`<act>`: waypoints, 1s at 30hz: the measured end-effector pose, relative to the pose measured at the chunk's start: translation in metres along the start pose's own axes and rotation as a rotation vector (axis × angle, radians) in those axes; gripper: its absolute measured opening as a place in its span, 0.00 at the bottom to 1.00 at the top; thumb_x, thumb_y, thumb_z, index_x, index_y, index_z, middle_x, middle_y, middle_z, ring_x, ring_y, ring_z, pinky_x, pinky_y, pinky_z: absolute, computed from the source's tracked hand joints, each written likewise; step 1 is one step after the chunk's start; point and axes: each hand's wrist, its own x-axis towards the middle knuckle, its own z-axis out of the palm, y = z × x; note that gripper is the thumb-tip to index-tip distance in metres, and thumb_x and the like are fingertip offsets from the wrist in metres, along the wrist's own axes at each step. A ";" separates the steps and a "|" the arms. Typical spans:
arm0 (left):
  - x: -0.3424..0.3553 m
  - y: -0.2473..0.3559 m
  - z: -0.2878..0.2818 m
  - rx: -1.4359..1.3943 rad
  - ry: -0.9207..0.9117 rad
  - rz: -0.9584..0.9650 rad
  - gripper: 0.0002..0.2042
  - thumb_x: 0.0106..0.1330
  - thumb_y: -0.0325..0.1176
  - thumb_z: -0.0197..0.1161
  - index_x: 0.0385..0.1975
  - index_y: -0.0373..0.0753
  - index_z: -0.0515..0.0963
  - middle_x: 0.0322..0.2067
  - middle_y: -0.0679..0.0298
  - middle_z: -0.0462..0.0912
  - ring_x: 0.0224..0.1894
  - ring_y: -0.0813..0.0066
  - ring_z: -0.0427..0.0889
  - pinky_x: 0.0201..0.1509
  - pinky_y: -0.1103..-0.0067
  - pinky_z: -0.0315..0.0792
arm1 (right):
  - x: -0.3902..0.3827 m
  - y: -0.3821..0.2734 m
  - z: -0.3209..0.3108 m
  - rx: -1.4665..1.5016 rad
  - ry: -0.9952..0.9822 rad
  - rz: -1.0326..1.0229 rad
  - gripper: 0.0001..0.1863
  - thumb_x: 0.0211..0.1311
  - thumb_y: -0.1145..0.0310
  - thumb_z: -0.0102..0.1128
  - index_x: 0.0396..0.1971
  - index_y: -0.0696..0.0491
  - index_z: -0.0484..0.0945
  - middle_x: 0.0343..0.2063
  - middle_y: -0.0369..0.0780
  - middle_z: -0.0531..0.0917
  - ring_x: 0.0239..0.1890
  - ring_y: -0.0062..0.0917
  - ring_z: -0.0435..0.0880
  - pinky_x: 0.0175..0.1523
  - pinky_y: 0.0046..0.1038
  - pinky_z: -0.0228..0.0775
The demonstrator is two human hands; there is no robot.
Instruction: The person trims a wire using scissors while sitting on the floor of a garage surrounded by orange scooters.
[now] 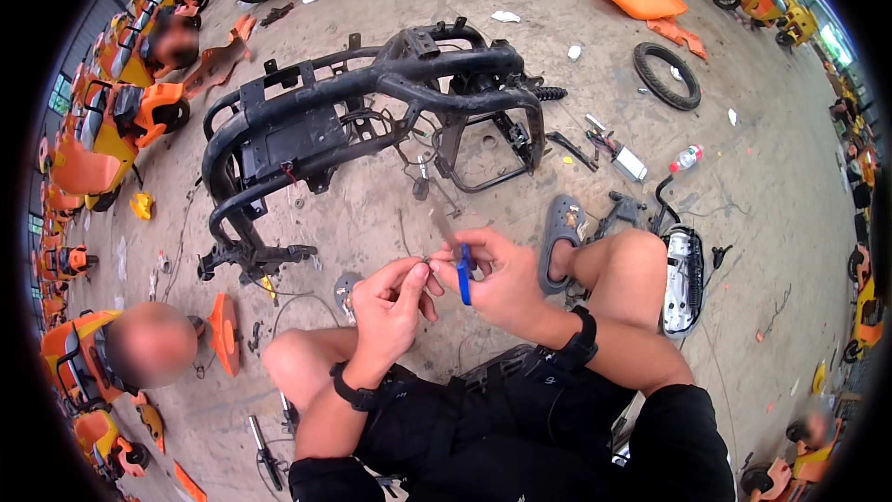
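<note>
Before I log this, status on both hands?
Left hand: pinching small piece, kind unclear. Right hand: gripping blue-handled tool. Black frame lies beyond both hands.

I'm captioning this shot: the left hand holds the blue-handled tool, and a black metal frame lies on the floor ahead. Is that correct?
Not quite: in the head view, the right hand holds the blue-handled tool. The black metal frame does lie on the floor ahead.

Your right hand (502,281) holds a blue-handled tool (464,279), its blurred greyish end pointing far-left; your left hand (392,305) pinches a small dark piece (426,260).
</note>
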 end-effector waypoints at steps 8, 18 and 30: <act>0.009 -0.008 -0.001 0.209 -0.013 -0.114 0.10 0.72 0.31 0.58 0.40 0.29 0.81 0.22 0.66 0.82 0.21 0.88 0.72 0.22 0.87 0.64 | 0.011 0.017 -0.009 0.255 -0.042 0.124 0.20 0.56 0.76 0.70 0.48 0.62 0.74 0.36 0.42 0.85 0.40 0.19 0.84 0.44 0.22 0.76; 0.008 -0.003 0.008 0.483 0.023 0.106 0.06 0.69 0.25 0.57 0.36 0.29 0.80 0.19 0.62 0.81 0.22 0.83 0.76 0.24 0.83 0.66 | 0.021 0.021 -0.020 0.471 -0.125 0.234 0.23 0.54 0.71 0.72 0.49 0.59 0.75 0.32 0.37 0.84 0.34 0.16 0.82 0.39 0.19 0.73; 0.011 0.005 0.008 0.221 -0.013 0.029 0.07 0.71 0.29 0.58 0.33 0.32 0.78 0.19 0.69 0.76 0.21 0.86 0.71 0.23 0.85 0.64 | 0.021 0.016 -0.022 0.609 -0.141 0.550 0.22 0.51 0.65 0.76 0.44 0.54 0.76 0.28 0.32 0.80 0.27 0.14 0.76 0.31 0.17 0.67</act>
